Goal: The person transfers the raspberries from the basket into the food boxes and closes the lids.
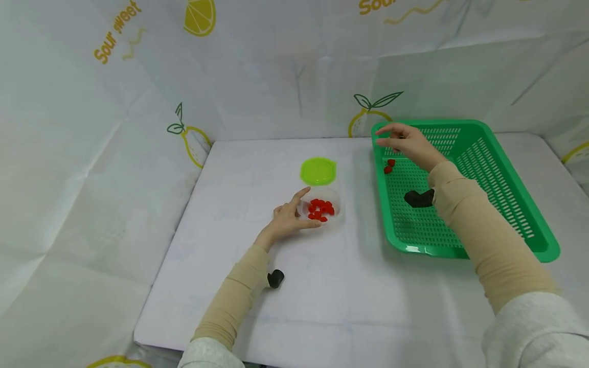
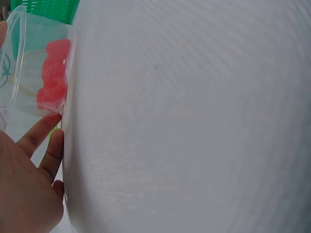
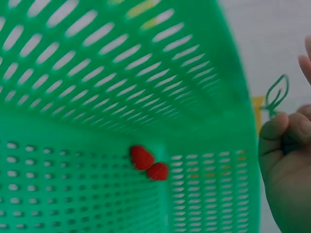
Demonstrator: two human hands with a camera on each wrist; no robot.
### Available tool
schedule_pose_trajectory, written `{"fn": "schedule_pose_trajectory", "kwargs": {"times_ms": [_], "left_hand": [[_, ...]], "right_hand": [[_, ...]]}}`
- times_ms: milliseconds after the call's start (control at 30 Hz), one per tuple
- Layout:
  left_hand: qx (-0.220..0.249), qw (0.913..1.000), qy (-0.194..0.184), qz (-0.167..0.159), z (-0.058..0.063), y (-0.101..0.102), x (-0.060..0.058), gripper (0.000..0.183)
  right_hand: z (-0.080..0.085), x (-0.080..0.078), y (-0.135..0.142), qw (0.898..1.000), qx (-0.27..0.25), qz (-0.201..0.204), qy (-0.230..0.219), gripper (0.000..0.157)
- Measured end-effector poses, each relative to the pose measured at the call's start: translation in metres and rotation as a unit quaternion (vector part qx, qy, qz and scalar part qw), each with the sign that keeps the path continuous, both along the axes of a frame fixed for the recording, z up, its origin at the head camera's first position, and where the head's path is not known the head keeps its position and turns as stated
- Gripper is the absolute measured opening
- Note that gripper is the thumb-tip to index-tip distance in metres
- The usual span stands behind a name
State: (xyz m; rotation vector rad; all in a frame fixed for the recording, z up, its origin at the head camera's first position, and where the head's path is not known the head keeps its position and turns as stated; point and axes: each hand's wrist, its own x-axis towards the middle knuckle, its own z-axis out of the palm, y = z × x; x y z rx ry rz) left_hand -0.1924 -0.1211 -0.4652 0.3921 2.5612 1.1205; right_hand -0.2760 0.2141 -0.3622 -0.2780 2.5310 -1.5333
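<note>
A clear plastic tub [image 1: 340, 204] holds several red raspberries [image 2: 54, 73]. My left hand [image 1: 286, 221] grips it from the left, thumb along the near side and index finger at the far side. Close up in the left wrist view, fingertips [image 2: 54, 118] touch the tub low on its wall. My right hand [image 1: 411, 145] hovers above the far left corner of a green basket [image 1: 388, 225], thumb and index finger apart with nothing between them. Below it, two raspberries [image 3: 146, 160] lie on the basket floor in that corner.
A lime-green lid [image 1: 318, 171] lies flat on the white table [image 1: 248, 168], just behind the tub. Behind the table hangs a white sheet [image 1: 276, 76] with lemon prints. Slotted walls of the basket rise around the right hand's area.
</note>
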Motion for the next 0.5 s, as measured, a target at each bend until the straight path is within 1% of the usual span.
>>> {"fn": "schedule_pose_trajectory", "kwargs": {"times_ms": [100,167,233,333,500], "left_hand": [[-0.001,1.0000,0.000,-0.001,-0.001,-0.001,-0.001,0.092],[-0.002,1.0000,0.001,-0.001,-0.002,-0.001,-0.001,0.092],[-0.003,1.0000,0.002,0.000,-0.003,-0.001,-0.001,0.092],[-0.008,1.0000,0.005,0.001,-0.004,0.000,-0.002,0.092],[-0.009,0.9999,0.006,0.003,-0.004,0.000,-0.002,0.092]], "right_hand": [[-0.013,0.001,0.009,0.999,-0.001,-0.039,0.008,0.051],[-0.020,0.001,0.012,0.998,0.002,-0.063,0.007,0.049],[-0.027,0.000,0.015,0.997,0.008,-0.076,-0.001,0.049],[-0.034,-0.001,0.017,0.996,0.036,-0.078,-0.021,0.053],[-0.046,-0.003,0.020,0.992,0.096,-0.057,-0.059,0.063]]}}
